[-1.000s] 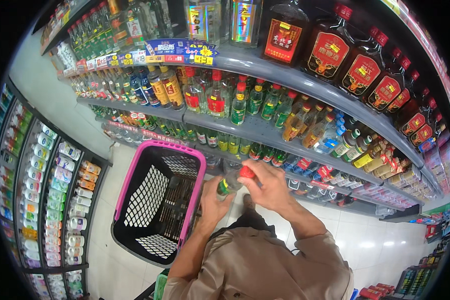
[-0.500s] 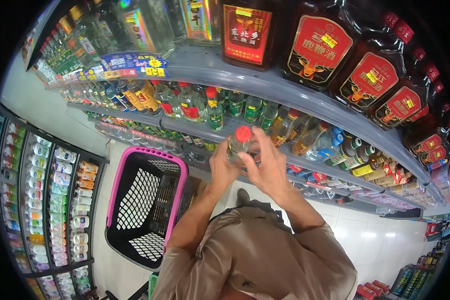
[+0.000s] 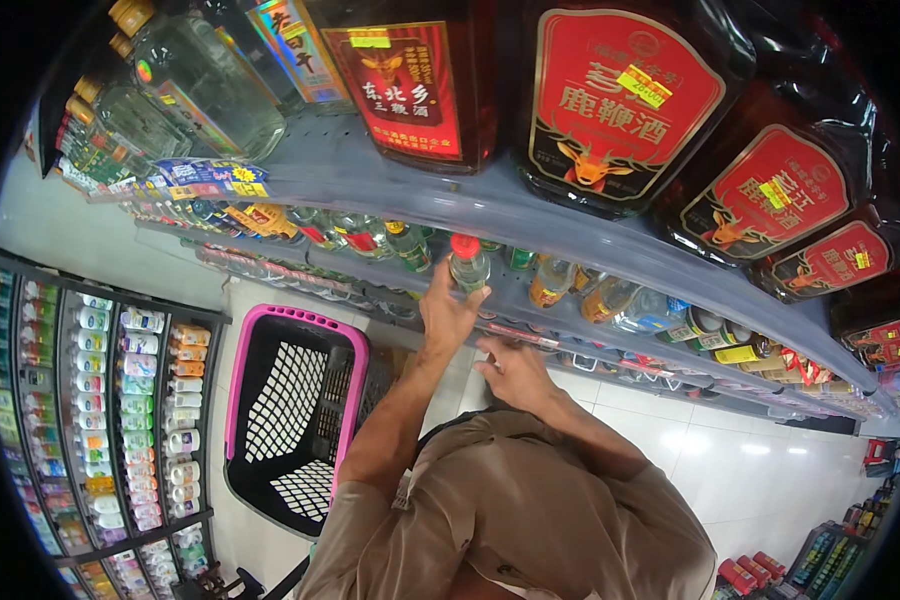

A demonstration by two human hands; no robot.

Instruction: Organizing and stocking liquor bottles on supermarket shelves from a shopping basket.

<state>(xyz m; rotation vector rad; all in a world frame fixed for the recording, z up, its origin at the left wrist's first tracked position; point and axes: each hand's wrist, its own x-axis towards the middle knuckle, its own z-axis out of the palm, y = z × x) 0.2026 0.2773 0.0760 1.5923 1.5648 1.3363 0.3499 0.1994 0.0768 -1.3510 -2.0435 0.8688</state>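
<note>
My left hand (image 3: 448,312) is closed around a small clear glass bottle (image 3: 470,268) with a red cap. The bottle stands out at the edge of the second shelf, among other bottles. Lower and to the right, my right hand (image 3: 518,370) is in front of my chest, apart from the bottle. Its fingers are loosely bent and spaced, with nothing seen in them. Green-labelled bottles (image 3: 408,245) stand just left of the held one, and amber bottles (image 3: 550,283) to its right.
On the upper shelf (image 3: 430,195), large dark bottles (image 3: 610,110) with red labels overhang my hands. A black shopping basket (image 3: 238,400) with a pink rim is on my left. Behind it stands a rack of toiletry bottles (image 3: 135,400). White tiled floor (image 3: 670,440) shows on the right.
My right hand has let go of the bottle and drawn back toward my body. My left hand keeps it and has moved slightly left and up to the shelf. The view has shifted closer to the shelves.
</note>
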